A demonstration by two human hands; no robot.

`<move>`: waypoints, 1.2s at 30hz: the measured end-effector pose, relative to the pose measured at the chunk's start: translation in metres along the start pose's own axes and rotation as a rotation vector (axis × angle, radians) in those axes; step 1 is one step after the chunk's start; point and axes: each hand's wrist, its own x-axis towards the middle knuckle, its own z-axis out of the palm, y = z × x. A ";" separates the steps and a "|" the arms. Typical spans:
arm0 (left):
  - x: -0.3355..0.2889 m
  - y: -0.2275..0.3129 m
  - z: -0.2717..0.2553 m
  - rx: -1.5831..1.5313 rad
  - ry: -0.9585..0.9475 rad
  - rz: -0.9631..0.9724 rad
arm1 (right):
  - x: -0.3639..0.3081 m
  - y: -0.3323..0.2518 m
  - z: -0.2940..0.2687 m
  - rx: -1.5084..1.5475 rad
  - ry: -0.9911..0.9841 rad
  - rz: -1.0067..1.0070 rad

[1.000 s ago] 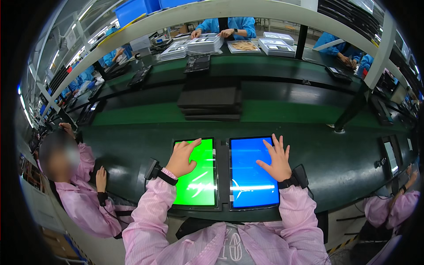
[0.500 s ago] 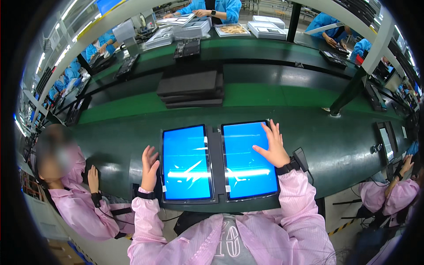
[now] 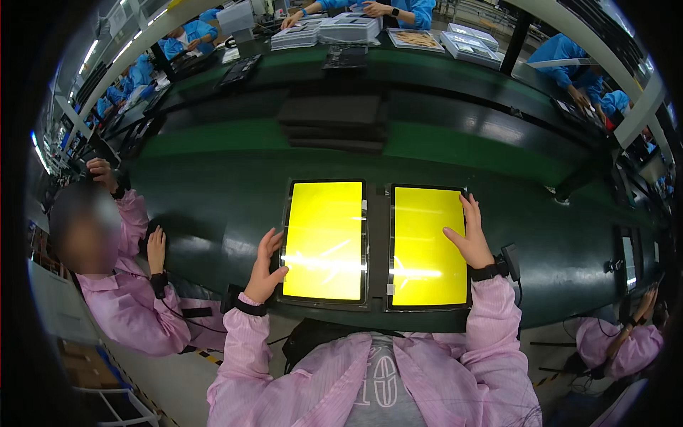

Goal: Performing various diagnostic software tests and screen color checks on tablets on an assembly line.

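Two tablets lie side by side on the table, their screens lit plain yellow under clear film with small white tabs. At the outer edge of the left tablet (image 3: 324,242) is my left hand (image 3: 266,272), fingers apart, the thumb by the lower left corner. My right hand (image 3: 471,238) spreads over the outer edge of the right tablet (image 3: 423,242), its thumb above the screen and its fingers near the upper right corner. Whether the fingertips touch either tablet I cannot tell. A dark pad (image 3: 379,245) shows between the tablets. Both hands look free of any held object.
A stack of dark foam pads (image 3: 331,122) stands beyond the tablets. On my left sits a person in pink (image 3: 139,306), one hand on the table edge. White trays (image 3: 348,30) and dark devices (image 3: 346,57) are across the line, where people in blue work. A post (image 3: 580,167) rises at right.
Both screens have turned from blue to yellow. My left hand has come closer to the left tablet's edge; my right hand has drawn back toward the right tablet's outer edge. The view has shifted.
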 end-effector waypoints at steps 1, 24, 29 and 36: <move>-0.001 0.001 -0.001 0.038 -0.012 -0.002 | -0.001 0.000 0.000 0.023 0.001 0.005; -0.015 -0.001 -0.027 0.372 -0.062 0.185 | -0.060 -0.143 0.023 -0.587 -0.360 -0.097; -0.011 -0.006 -0.023 0.126 -0.016 0.146 | -0.049 -0.113 0.011 -0.538 -0.251 0.062; 0.037 -0.008 -0.024 0.087 0.018 0.074 | -0.006 -0.048 -0.009 -0.373 -0.103 0.118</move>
